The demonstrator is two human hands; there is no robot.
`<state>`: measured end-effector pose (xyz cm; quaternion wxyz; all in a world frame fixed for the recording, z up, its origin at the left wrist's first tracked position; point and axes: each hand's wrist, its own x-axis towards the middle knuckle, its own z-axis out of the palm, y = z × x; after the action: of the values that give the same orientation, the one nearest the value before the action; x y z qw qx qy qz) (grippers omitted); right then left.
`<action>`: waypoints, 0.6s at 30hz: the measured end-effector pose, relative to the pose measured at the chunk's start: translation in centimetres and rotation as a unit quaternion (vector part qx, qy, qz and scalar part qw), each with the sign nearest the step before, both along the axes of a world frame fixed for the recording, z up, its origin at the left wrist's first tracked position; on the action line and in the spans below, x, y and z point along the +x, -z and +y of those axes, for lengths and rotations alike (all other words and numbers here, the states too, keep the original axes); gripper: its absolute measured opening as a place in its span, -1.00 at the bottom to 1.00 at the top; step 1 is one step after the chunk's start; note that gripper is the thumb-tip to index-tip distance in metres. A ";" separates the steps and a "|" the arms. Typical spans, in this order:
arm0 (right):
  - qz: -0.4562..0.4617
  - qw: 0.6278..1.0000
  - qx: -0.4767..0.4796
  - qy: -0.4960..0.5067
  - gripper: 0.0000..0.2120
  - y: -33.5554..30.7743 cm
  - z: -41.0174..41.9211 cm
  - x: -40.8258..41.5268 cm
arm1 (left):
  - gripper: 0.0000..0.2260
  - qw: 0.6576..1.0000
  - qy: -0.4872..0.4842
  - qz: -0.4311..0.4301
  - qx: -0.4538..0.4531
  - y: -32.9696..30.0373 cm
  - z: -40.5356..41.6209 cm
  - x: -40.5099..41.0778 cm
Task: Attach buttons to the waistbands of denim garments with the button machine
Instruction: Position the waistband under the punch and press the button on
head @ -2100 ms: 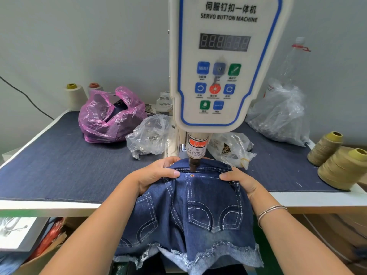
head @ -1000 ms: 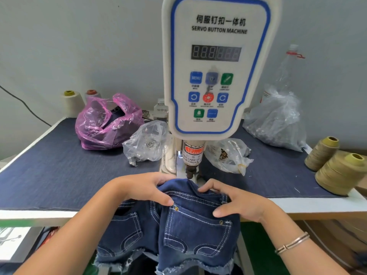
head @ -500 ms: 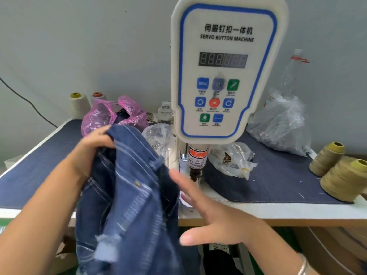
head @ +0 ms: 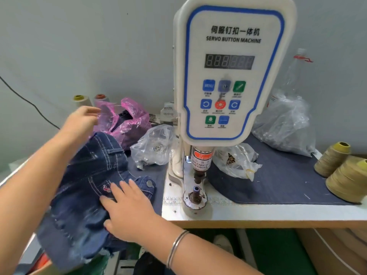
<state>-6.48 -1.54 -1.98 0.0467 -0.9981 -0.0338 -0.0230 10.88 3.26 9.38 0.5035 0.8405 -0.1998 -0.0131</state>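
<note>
The button machine (head: 230,76) stands at frame centre on the table (head: 258,213), the denim shorts (head: 87,187) lie lower left under the flat, spread right hand (head: 127,209), the left hand (head: 82,120) hovers open, and the overhanging shorts may slide off the table edge.

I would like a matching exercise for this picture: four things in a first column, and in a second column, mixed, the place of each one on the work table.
Things:
1. denim shorts
2. pink plastic bag
3. yellow thread cones
4. servo button machine

Places:
A. at the right edge of the table
B. at the back left, near the wall
C. in the middle of the table, standing upright
D. at the front left, under the fingers of the right hand

Pairs: 1-D, 2-B, 3-A, 4-C
</note>
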 end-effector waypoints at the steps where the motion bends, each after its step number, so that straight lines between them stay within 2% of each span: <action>1: -0.007 0.999 -0.034 0.011 -0.44 0.4 0.3 0.4 | -0.66 0.998 0.028 -0.045 0.034 0.8 -0.5 -0.7; 4: -0.034 0.996 -0.081 0.009 -0.46 1.0 0.6 0.8 | -0.68 0.970 0.134 -0.148 0.139 3.0 -3.1 -3.0; 7: -0.099 0.992 -0.071 -0.030 -0.53 0.5 -0.5 -0.2 | -0.71 0.937 0.213 -0.189 0.201 5.7 -6.1 -4.8; 9: -0.150 0.987 0.001 -0.064 -0.61 0.0 -1.6 -1.6 | -0.68 0.919 0.199 -0.209 0.269 7.2 -7.5 -4.6; 11: -0.178 0.975 0.114 -0.076 -0.70 -0.3 -2.9 -3.9 | -0.68 0.888 0.165 -0.243 0.354 8.1 -8.4 -4.0; 13: -0.183 0.961 0.190 -0.078 -0.74 -0.3 -4.4 -6.5 | -0.76 0.864 0.127 -0.267 0.407 8.8 -9.0 -3.6; 15: -0.174 0.952 0.235 -0.088 -0.76 -0.6 -6.2 -8.9 | -0.81 0.857 0.095 -0.267 0.431 9.3 -9.4 -3.5; 18: -0.171 0.940 0.289 -0.068 -0.76 -1.8 -9.6 -11.5 | -0.80 0.866 0.064 -0.245 0.430 10.0 -10.0 -3.2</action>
<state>-17.99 -11.15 -0.21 0.3277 -0.9180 -0.1015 -0.1989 7.72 -6.74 -0.63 0.0249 0.9351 -0.3452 0.0764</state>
